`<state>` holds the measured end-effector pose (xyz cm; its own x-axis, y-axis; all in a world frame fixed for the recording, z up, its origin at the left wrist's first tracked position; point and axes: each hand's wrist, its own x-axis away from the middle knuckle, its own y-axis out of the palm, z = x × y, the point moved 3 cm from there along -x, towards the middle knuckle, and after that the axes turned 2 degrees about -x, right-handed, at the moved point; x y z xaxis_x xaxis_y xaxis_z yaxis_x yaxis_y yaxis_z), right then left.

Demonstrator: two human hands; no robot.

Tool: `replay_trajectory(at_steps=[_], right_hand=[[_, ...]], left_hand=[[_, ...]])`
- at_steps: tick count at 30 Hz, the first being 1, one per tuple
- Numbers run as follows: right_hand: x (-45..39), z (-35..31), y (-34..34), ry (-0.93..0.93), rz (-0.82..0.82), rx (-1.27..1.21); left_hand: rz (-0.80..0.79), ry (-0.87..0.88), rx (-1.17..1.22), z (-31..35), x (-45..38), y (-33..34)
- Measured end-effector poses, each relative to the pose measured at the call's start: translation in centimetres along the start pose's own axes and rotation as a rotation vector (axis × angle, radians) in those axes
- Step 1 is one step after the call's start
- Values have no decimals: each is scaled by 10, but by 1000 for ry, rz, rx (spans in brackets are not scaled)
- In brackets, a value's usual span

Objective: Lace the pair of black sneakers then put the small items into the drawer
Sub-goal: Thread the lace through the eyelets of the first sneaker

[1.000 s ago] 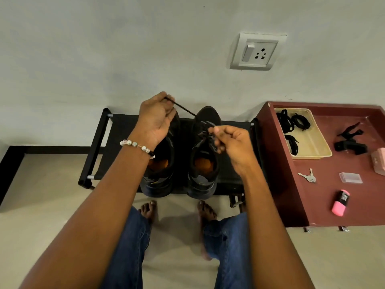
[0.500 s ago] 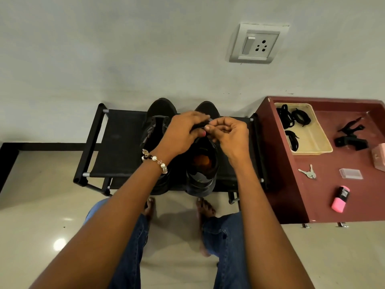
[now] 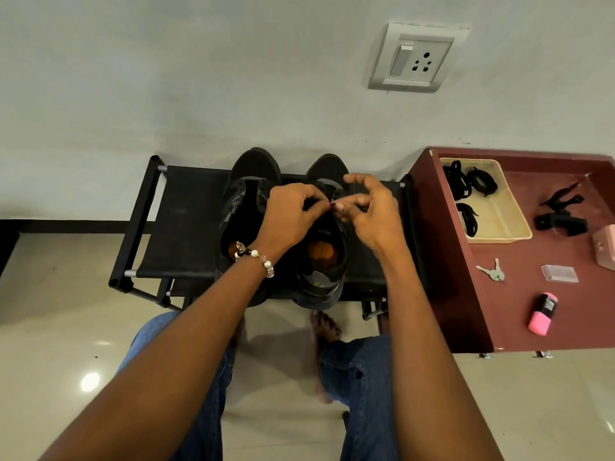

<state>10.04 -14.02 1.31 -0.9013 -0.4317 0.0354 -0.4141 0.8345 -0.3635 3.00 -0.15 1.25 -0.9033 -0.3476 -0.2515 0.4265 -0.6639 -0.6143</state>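
Two black sneakers stand side by side on a black shoe rack [image 3: 186, 227], toes toward the wall. The left sneaker [image 3: 246, 181] is partly behind my left wrist. Over the right sneaker [image 3: 324, 261] both hands meet: my left hand [image 3: 293, 217] and my right hand [image 3: 369, 211] each pinch the black shoelace [image 3: 333, 205] at its tip, fingertips nearly touching. On the maroon cabinet top [image 3: 519, 314] lie keys [image 3: 492, 272], a clear small box [image 3: 560, 273] and a pink-and-black item [image 3: 542, 314].
A beige tray [image 3: 499, 207] with several coiled black laces sits at the cabinet's back. A black clip [image 3: 559, 211] and a pink box [image 3: 605, 247] lie to its right. A wall socket [image 3: 417, 58] is above. My bare feet and jeans are below the rack.
My left hand came back from pulling the lace up and left and now meets my right hand over the right sneaker. The view has tilted slightly.
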Motion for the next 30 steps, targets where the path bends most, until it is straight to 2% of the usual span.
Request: replay_trajectory(at_steps=[2,6,9,11,19,30], right_hand=[[2,3,-6,31,10,40],[11,11,-5,109,-157,319],[16,11,-3,78,-138,402],[16,11,-4,91,-109,394],[14,19,-7,126,-108,327],[12,23,-11,186,-120,130]], left_hand=[[-48,11,-91,-3,1,3],[-96,-35,-154,-6,6,7],[-118,0,-187,0,11,7],[-139,6,-240,4,17,11],[12,-128,-251,8,26,25],[16,-208,-182,3,26,29]])
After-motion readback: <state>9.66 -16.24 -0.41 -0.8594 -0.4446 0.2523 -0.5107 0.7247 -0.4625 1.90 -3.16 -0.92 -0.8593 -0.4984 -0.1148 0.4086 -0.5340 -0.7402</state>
